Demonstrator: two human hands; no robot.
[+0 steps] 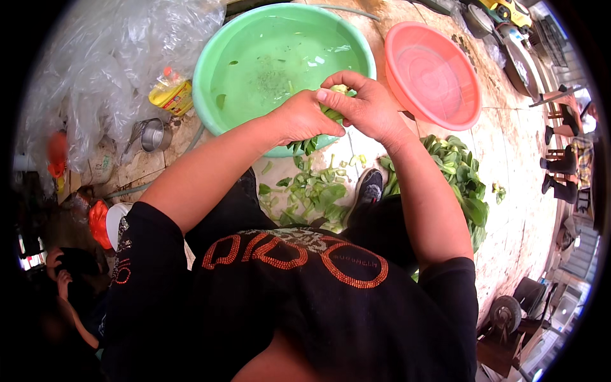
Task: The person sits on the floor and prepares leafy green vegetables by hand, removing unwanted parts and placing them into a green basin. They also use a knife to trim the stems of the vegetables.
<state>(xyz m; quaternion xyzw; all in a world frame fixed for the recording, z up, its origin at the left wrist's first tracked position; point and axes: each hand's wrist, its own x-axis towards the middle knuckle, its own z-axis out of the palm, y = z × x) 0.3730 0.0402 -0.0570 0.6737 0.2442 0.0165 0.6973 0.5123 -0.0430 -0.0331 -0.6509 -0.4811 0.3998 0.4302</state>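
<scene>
My left hand [305, 117] is closed around a leafy green vegetable [332, 113], its dark leaves hanging below the palm. At the pale root end of the same vegetable are the thumb and fingers of my right hand [365, 105]. Both hands are over the near right rim of a large green plastic basin [203, 102] of water, in which a few leaf bits float. Loose leaves and stem pieces [317, 193] lie on the floor between my feet. A heap of whole leafy greens [460, 172] rests beyond my right forearm.
A pink plastic basin [432, 76] stands right of the green one. To the left are clear plastic sheeting [114, 62], a yellow container [174, 98], a metal pot [155, 135] and a hose [129, 191]. Other people sit at the far right; another person [71, 296] is at lower left.
</scene>
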